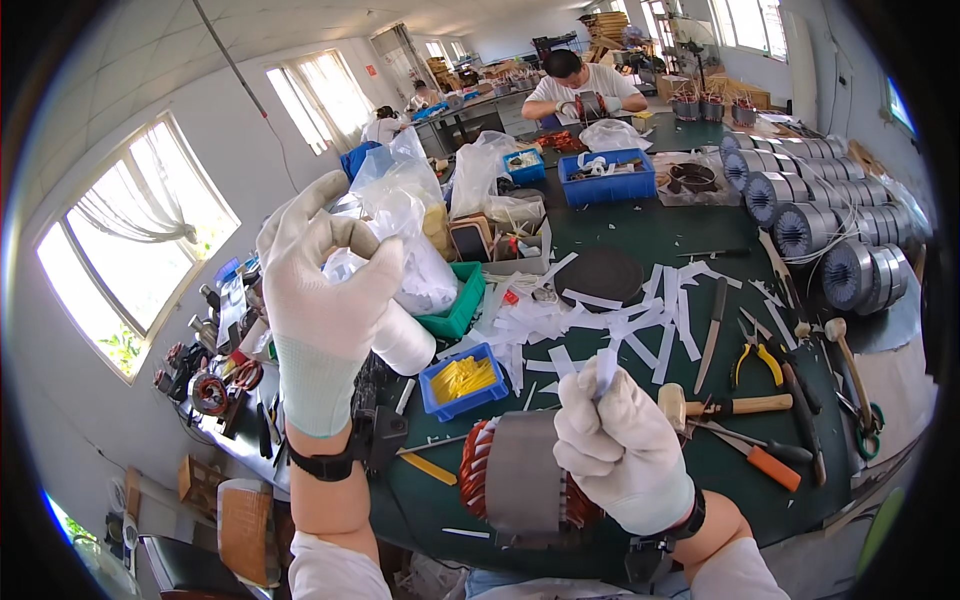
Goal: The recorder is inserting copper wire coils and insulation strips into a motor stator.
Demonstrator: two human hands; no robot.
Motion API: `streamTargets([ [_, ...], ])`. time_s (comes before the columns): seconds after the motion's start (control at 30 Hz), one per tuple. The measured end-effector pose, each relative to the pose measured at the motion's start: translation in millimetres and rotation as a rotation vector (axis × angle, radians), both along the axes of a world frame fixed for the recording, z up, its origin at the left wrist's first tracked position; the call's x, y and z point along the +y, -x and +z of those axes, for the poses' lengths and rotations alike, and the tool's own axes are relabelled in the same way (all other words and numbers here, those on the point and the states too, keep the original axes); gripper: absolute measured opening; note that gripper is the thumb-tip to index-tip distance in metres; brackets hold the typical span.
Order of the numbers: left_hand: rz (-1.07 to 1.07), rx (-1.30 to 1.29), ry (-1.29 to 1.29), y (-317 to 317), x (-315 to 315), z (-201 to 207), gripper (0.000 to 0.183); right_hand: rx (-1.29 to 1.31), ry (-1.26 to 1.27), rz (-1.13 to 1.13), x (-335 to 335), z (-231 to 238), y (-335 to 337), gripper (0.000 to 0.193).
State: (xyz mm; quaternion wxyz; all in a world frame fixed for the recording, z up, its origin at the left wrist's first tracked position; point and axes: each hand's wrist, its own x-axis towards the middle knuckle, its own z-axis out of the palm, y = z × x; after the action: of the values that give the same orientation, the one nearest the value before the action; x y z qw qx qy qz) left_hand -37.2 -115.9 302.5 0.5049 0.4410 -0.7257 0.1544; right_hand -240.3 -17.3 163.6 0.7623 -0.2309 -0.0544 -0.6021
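Observation:
My left hand point(325, 290), in a white glove, is raised at the left with its fingers curved and apart from the thumb. I see nothing held in it. Just beside its wrist stands a white spool of thread point(403, 343). My right hand point(625, 440), also gloved, is closed on a narrow white paper strip point(606, 370) that sticks up from the fingertips. Below and beside that hand lies a motor stator point(520, 470) with a grey core and red windings at both ends. The right hand hides part of its right end.
White paper strips point(665, 335) lie scattered beyond the stator. A blue tray point(462, 382) holds yellow pieces. At right are a mallet point(740, 405), yellow-handled pliers point(757, 360), a knife point(712, 335) and stacked metal cores point(860, 275). Another person point(585, 95) works at the far end.

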Motion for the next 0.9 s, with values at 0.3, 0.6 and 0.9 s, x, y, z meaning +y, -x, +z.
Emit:
streamTargets([
  [0.3, 0.075, 0.030, 0.306, -3, -16, 11, 0.010, -0.036, 0.045, 0.035, -12, -5, 0, 0.019],
  [0.6, -0.594, 0.448, -0.274, -20, -11, 12, 0.021, 0.001, 0.015, 0.022, 6, -4, -2, 0.019],
  [0.9, -0.695, 0.613, -0.429, -15, -26, -27, 0.019, 0.046, -0.029, -0.087, 5, 0, 1, 0.015],
])
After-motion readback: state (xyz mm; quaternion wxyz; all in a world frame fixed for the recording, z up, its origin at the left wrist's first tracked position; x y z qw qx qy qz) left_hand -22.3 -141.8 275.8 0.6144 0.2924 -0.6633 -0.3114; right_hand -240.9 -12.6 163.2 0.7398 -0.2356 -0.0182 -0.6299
